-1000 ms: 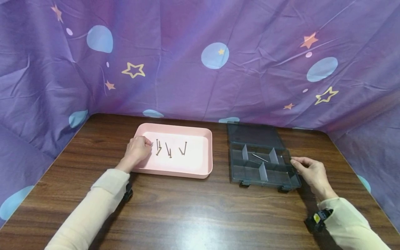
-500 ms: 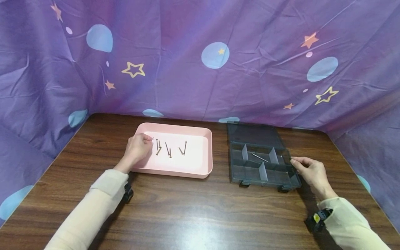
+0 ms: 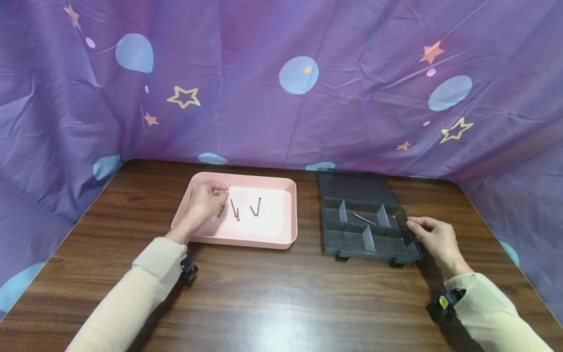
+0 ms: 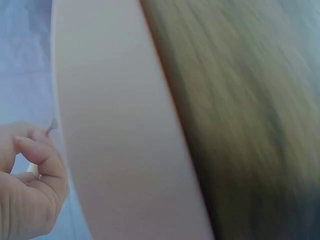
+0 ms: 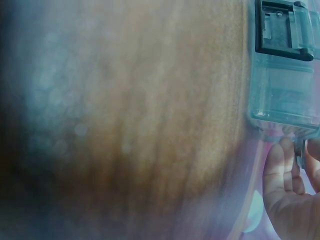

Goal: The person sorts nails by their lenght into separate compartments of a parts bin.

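Note:
My left hand [image 3: 204, 201] is over the left part of a pink tray [image 3: 246, 242], pinching a small screw between thumb and forefinger. In the left wrist view the flared head of that screw [image 4: 52, 124] sticks out past the fingertips. Several brownish screws [image 3: 234, 209] lie in the tray, some partly hidden behind the hand. With thumb and fingers, my right hand [image 3: 440, 243] grips the right side of a dark see-through compartment box [image 3: 374, 254]; the right wrist view shows the fingers at a small tab [image 5: 300, 154]. One silver screw-like piece [image 3: 363, 219] lies in a back compartment.
The box's lid [image 3: 352, 186] is folded back toward the purple curtain [image 3: 246, 98]. Pale dividers [image 3: 367, 238] split the box, and black latches [image 3: 342, 256] line its front. Tray and box stand apart on a brown wooden table [image 3: 272, 288].
My left hand has lifted and moved right across the tray with the screw, covering some of the screws lying there. The right hand keeps its hold on the box. The head view has shifted slightly.

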Available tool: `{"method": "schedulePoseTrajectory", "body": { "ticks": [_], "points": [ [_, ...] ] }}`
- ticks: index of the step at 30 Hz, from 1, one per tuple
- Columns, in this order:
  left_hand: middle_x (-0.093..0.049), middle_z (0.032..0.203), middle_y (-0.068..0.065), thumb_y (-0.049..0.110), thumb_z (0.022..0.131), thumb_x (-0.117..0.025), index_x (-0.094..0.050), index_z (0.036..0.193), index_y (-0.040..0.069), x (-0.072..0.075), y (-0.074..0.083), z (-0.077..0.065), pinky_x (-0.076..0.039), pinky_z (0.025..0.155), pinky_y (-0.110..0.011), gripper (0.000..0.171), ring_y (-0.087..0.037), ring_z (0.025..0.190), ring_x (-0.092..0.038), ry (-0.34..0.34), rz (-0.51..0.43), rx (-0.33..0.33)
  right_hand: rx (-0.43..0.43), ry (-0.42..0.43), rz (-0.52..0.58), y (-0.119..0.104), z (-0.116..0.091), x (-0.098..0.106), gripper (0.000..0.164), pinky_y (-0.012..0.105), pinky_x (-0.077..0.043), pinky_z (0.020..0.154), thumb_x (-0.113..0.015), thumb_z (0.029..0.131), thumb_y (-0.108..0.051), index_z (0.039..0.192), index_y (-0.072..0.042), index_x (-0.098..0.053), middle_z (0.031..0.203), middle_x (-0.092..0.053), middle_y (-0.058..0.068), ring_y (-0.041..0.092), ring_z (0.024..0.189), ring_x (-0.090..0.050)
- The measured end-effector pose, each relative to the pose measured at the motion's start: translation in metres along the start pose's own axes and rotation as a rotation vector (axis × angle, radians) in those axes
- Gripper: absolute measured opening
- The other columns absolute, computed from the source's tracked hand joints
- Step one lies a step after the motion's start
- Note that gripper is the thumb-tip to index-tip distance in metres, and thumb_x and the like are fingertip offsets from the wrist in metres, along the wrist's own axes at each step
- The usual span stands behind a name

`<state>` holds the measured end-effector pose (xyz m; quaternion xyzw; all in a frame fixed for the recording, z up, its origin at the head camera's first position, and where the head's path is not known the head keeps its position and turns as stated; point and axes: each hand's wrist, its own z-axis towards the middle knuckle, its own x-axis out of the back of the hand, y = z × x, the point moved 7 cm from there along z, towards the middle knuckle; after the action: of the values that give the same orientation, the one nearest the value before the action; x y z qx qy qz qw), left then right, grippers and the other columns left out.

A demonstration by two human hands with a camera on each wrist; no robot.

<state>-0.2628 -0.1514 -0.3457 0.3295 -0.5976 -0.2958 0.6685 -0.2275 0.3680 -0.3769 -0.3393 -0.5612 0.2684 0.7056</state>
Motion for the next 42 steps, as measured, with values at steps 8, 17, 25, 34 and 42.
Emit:
{"method": "schedulePoseTrajectory", "body": {
  "ticks": [8,17,25,34,42],
  "points": [
    [-0.068,0.106,-0.014,0.013,0.086,-0.057,-0.065,0.113,0.004,-0.035,0.035,-0.003,-0.05,0.076,-0.028,0.029,-0.022,0.092,-0.064,-0.093,-0.146,-0.001,0.028,0.018,0.036,-0.002,0.0,0.001,0.019,0.012,-0.044,0.053,-0.061,0.091,-0.017,0.094,0.001,-0.067,0.077,-0.055,-0.04,-0.008,0.059,-0.05],
    [-0.068,0.104,-0.011,0.01,0.084,-0.063,-0.067,0.108,0.006,-0.099,0.09,-0.005,-0.052,0.075,-0.027,0.024,-0.022,0.094,-0.063,-0.171,-0.333,-0.043,0.017,0.013,0.006,-0.001,0.0,0.0,0.034,0.014,-0.045,0.053,-0.061,0.092,-0.019,0.105,0.012,-0.063,0.078,-0.055,-0.037,-0.007,0.06,-0.049],
    [-0.071,0.093,-0.011,0.008,0.083,-0.064,-0.069,0.101,0.003,-0.145,0.127,-0.01,-0.047,0.068,-0.018,0.019,-0.014,0.08,-0.063,-0.163,-0.415,-0.099,0.021,0.019,0.007,-0.003,-0.001,0.001,0.036,0.014,-0.045,0.053,-0.061,0.091,-0.018,0.107,0.015,-0.061,0.079,-0.056,-0.035,-0.006,0.061,-0.05],
    [-0.073,0.087,-0.006,0.01,0.082,-0.064,-0.071,0.097,0.007,-0.176,0.149,-0.012,-0.046,0.062,-0.015,0.016,-0.008,0.073,-0.064,-0.121,-0.4,-0.135,0.029,0.02,-0.006,-0.004,-0.002,0.003,0.035,0.014,-0.043,0.052,-0.06,0.092,-0.018,0.107,0.014,-0.062,0.078,-0.056,-0.036,-0.007,0.059,-0.048],
    [-0.074,0.084,-0.004,0.011,0.083,-0.063,-0.072,0.095,0.008,-0.199,0.159,-0.013,-0.046,0.062,-0.014,0.015,-0.01,0.07,-0.066,-0.096,-0.348,-0.185,0.025,0.01,-0.029,-0.004,-0.002,0.003,0.034,0.016,-0.044,0.052,-0.061,0.092,-0.02,0.105,0.011,-0.064,0.083,-0.061,-0.027,-0.004,0.059,-0.049]
  ]
}}
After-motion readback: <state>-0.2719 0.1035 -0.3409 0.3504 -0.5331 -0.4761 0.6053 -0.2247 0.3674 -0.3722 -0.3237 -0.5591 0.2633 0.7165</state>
